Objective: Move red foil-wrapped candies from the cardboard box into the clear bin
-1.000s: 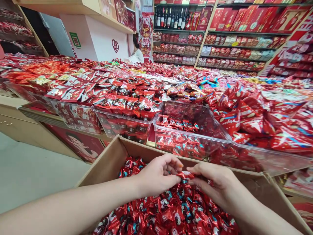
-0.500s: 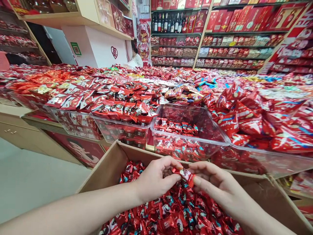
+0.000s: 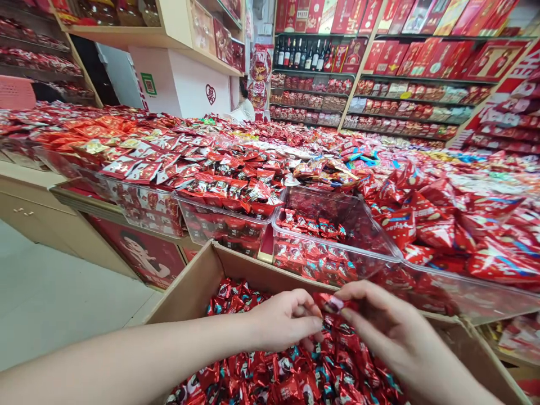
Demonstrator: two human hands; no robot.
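Between the thumb and fingers of my right hand (image 3: 382,320) is a red wrapped candy (image 3: 331,302), slightly blurred. My left hand (image 3: 291,319) is just left of that candy, its thumb and fingers apart with nothing seen between them. Both hands are above a cardboard box (image 3: 181,292) full of loose red wrapped candies (image 3: 291,377). Beyond the box stands a clear plastic bin (image 3: 337,244), partly filled with small red candies in rows.
More clear bins with packed red sweets (image 3: 230,194) adjoin on the left, and large red packets (image 3: 439,225) rise on the right. A person (image 3: 244,107) in white is far behind the display. Shelves with bottles (image 3: 301,54) line the back wall.
My left hand has let go of the candy, which is now held by my right hand alone. The camera view has shifted slightly up and left.
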